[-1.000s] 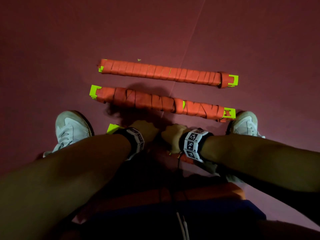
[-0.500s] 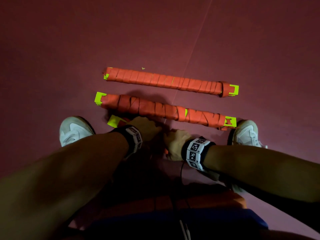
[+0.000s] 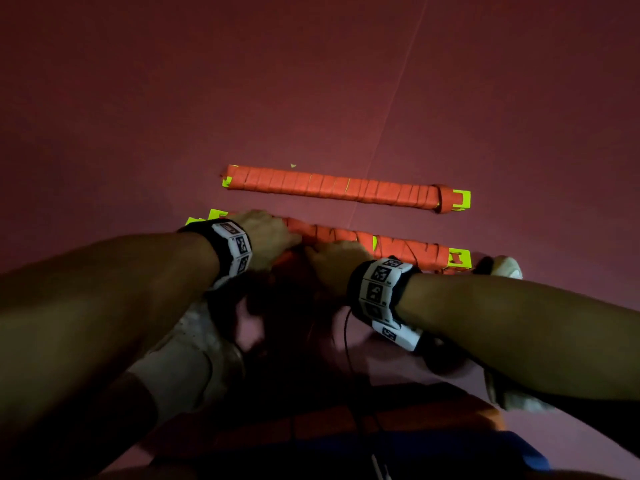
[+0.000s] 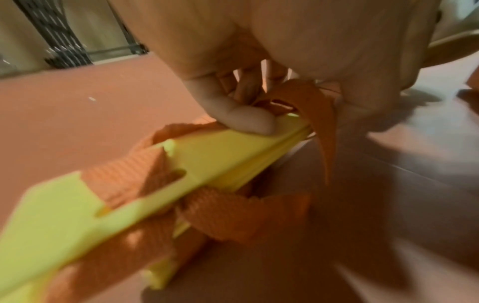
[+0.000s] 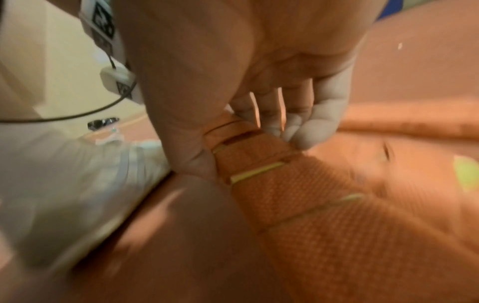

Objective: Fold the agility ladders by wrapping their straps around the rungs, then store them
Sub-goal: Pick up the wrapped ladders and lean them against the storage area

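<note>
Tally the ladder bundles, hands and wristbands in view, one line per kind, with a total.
Ladder bundles: 3, namely the far bundle and near bundle on the floor, and the held bundle.
Hands: 2, the left hand and right hand, both gripping the held bundle.
Wristbands: 2, the left wristband and right wristband.
Total: 7

White shoes (image 3: 504,266) on a red floor (image 3: 311,81).

Head view high, facing down; wrist views close, sharing the strap-wound bundle (image 3: 332,237).
</note>
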Tool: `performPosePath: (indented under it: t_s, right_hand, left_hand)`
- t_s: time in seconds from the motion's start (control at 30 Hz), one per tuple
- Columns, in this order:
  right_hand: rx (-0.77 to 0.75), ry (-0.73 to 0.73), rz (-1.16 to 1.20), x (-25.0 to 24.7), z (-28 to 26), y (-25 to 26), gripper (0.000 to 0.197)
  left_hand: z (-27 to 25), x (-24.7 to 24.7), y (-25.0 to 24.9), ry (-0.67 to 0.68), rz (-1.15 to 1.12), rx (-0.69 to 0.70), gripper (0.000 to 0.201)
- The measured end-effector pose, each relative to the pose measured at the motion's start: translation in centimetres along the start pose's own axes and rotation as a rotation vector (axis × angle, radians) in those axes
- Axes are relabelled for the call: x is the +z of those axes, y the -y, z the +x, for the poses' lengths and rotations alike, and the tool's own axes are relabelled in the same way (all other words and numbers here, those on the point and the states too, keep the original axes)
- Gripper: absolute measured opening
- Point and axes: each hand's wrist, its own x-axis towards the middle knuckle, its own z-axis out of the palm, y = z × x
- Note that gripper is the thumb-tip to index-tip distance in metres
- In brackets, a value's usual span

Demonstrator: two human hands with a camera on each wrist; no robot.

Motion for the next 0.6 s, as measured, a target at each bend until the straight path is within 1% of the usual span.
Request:
performPosePath:
  t_s: [0.03, 0.07, 0.13, 0.17, 0.27, 0.33, 0.43, 0.5, 0.53, 0.6]
  right_hand:
    - [0.004, 0.005, 0.0, -0.9, 0.1, -0.1, 0.075]
    - [0.015, 0.012, -0.006, -1.7, 0.5, -0.3, 0.077]
    - [0.051, 0.029, -0.013, -3.1, 1.1, -0.9, 0.07]
    - [0.076, 0.022, -0.009, -3.6, 1.3, -1.3, 0.066]
    - [0.095, -0.08, -0.021, -4.6, 1.4, -2.8, 0.066]
    - [0.101, -0.148, -0.035, -5.1, 1.2, -3.8, 0.067]
    - [0.136, -0.217, -0.06, -6.0, 1.1, -5.7, 0.06]
    - [0.155, -0.236, -0.045, -6.2, 1.0, -7.3, 0.063]
    - [0.163, -0.231, -0.016, -6.1, 1.1, -8.2, 0.065]
    - [0.169, -0.225, 0.079, -5.7, 1.5, -9.7, 0.064]
  left_hand:
    - [-0.3, -0.3, 0.4, -0.009, -0.008, -0.012, 0.066]
    - [-0.6, -0.7, 0.9, -0.02, -0.02, -0.027, 0.069]
    - [-0.9, -1.6, 1.7, -0.026, -0.053, -0.101, 0.071]
    - [-0.9, -2.0, 2.0, -0.032, -0.077, -0.142, 0.068]
    - [-0.7, -3.4, 2.5, -0.055, -0.14, -0.225, 0.058]
    - [-0.3, -4.1, 2.7, -0.099, -0.14, -0.254, 0.06]
    - [0.5, -5.2, 3.0, -0.161, -0.194, -0.287, 0.064]
    - [0.9, -5.7, 3.5, -0.186, -0.247, -0.313, 0.064]
    - [1.1, -5.7, 3.7, -0.191, -0.254, -0.325, 0.064]
    - [1.6, -5.8, 4.1, -0.207, -0.253, -0.35, 0.064]
